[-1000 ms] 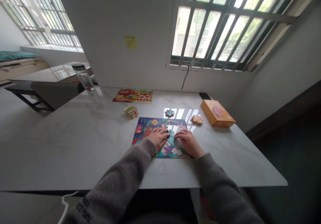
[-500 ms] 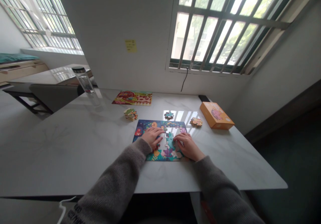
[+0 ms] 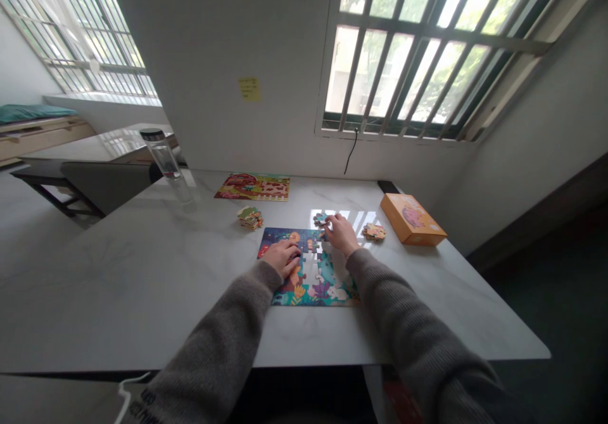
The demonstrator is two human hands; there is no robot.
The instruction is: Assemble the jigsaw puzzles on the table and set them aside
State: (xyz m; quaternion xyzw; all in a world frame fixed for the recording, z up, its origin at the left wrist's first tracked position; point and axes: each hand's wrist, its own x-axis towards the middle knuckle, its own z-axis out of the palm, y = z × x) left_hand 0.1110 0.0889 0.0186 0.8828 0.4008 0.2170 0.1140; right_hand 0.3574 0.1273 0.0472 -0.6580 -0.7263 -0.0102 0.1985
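A partly filled jigsaw puzzle (image 3: 298, 294) with a dark blue and teal animal picture lies before me, its middle and right side showing gaps. My left hand (image 3: 284, 257) rests over its left part, fingers spread loosely and holding nothing. Just past the far edge sits a small pile of blue puzzle pieces (image 3: 320, 219). My right hand (image 3: 341, 231) reaches over the puzzle to this pile, thumb and fingers closed at its right side on a piece that is mostly hidden.
Another pile of pieces (image 3: 249, 218) lies beyond the puzzle to the left, and an orange-pink pile (image 3: 374, 231) to the right. An orange box (image 3: 412, 219), a dark flat object (image 3: 388, 187), a farm-scene puzzle (image 3: 254, 187) and a glass bottle (image 3: 164, 158) stand farther back on the white table (image 3: 190, 310).
My right hand has moved from the puzzle's right side up and away to the blue pile. The left hand has shifted slightly left and lies lower on the puzzle.
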